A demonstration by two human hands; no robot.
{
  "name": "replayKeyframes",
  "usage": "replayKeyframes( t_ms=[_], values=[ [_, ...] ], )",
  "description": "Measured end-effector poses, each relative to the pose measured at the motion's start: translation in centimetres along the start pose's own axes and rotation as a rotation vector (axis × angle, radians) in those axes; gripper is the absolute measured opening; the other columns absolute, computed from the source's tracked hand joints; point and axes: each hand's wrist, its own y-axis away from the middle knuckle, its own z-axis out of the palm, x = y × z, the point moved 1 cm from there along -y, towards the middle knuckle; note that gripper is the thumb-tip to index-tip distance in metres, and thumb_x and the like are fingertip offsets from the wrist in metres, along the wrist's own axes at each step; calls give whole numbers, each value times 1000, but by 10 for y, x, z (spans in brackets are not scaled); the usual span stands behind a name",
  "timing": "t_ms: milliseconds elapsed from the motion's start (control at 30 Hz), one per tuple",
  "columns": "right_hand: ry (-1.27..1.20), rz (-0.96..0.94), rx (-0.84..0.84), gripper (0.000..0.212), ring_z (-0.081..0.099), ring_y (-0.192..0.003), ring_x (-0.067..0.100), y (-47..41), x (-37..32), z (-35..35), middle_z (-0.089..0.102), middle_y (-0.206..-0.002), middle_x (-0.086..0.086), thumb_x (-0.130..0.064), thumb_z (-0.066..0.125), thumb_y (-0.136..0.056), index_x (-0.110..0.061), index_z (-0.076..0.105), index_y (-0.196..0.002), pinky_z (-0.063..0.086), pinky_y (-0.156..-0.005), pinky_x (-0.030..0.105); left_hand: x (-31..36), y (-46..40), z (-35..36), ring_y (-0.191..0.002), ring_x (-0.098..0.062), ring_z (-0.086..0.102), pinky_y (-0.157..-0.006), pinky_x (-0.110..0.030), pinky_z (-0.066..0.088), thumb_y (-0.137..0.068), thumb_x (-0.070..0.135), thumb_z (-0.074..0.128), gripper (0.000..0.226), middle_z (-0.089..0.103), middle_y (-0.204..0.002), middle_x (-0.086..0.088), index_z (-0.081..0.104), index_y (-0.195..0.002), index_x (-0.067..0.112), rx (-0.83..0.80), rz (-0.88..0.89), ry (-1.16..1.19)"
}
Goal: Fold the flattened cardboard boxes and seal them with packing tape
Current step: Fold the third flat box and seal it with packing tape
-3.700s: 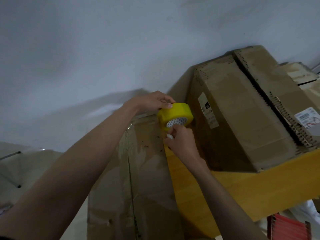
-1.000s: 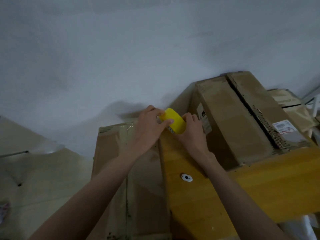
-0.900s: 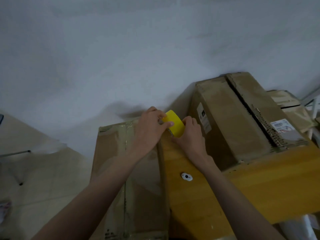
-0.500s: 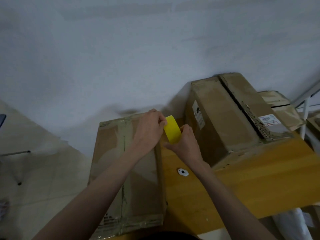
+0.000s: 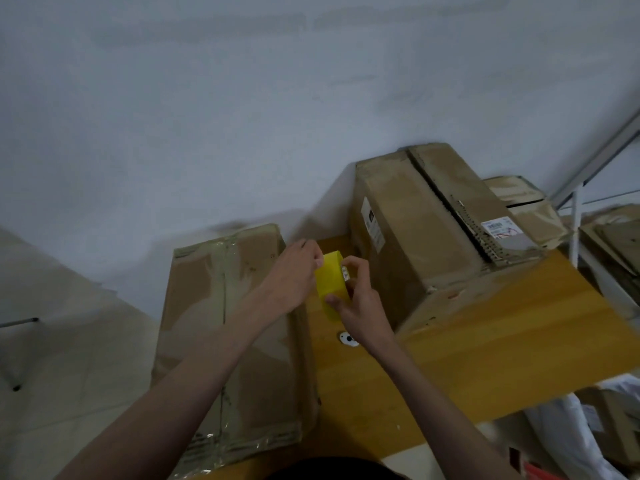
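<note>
Both hands on the yellow tape roll, hunting for the loose end.

Right hand (image 5: 360, 308) fingers pinch the tape roll (image 5: 331, 284) at its rim, left hand (image 5: 294, 271) grips its far side, above the table (image 5: 485, 358). One light, stiff roll, probably best held by the edges. Two boxes: one taped box (image 5: 235, 327) below, one tall box (image 5: 426, 230) beside.

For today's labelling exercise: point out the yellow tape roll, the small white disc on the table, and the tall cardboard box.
yellow tape roll (image 5: 330, 277), head view, outer yellow band.
small white disc (image 5: 347, 339), head view, its middle.
tall cardboard box (image 5: 408, 216), head view, top face.
</note>
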Motion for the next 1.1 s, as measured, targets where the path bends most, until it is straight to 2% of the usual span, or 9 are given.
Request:
replayKeyframes(
  t_ms=[167,300,433,533,633,700,833,1000,1100],
  values=[
    [-66,-7,3,53,58,-65,21,0,-8,0,63,-91,7,-13,68,-92,-29,32,-126,44,-55,36,1,1,-8,-97,-25,52,-76,-26,31,-94,1,54,19,55,-96,-6,48,-87,19,17,-37,70],
    [-112,1,-25,54,64,-74,31,2,-14,0,65,-100,10,-15,69,-92,-28,31,-127,53,-65,51,1,5,-18,-91,-17,46,-74,-25,30,-96,3,52,17,56,-96,-6,48,-87,17,21,-38,114],
    [-125,60,27,50,64,-81,38,-1,-11,-5,66,-100,12,-13,67,-92,-25,34,-127,52,-72,57,9,11,-31,-77,-17,46,-67,-27,28,-94,1,55,18,53,-82,2,51,-84,15,62,14,178],
    [-139,59,23,44,64,-79,33,-2,-5,-17,66,-97,12,-13,65,-94,-27,40,-126,54,-69,51,14,14,-36,-67,-6,47,-63,-23,30,-95,3,57,18,51,-74,11,54,-83,16,69,-14,238],
    [-196,9,-26,34,59,-65,16,0,-2,-22,63,-84,4,-14,62,-96,-29,43,-120,46,-56,34,16,4,-42,-67,3,47,-58,-11,33,-97,10,58,14,49,-72,16,55,-85,18,90,-85,266],
    [-270,23,-46,27,59,-65,7,0,-2,-23,63,-86,-1,-14,59,-99,-28,44,-117,46,-55,25,19,-1,-46,-67,6,48,-59,-7,33,-97,12,59,12,50,-73,17,56,-87,19,71,-70,264],
    [-361,49,-89,28,62,-76,11,2,4,-27,62,-98,5,-15,58,-100,-30,45,-119,52,-62,29,21,-4,-49,-68,10,50,-58,-8,34,-96,16,60,10,53,-75,15,56,-88,21,15,-51,256],
    [-425,79,-124,29,59,-84,37,7,13,-34,59,-101,20,-15,58,-100,-30,44,-120,53,-69,50,28,-4,-45,-71,7,54,-61,-10,37,-93,22,66,9,59,-79,14,60,-86,22,-61,-50,300],
    [-423,80,-126,21,54,-79,24,12,20,-34,56,-93,13,-14,57,-100,-25,43,-111,47,-67,39,33,-6,-40,-70,4,53,-59,-10,37,-93,22,66,9,58,-77,14,61,-86,20,-67,-77,280]
  ],
)
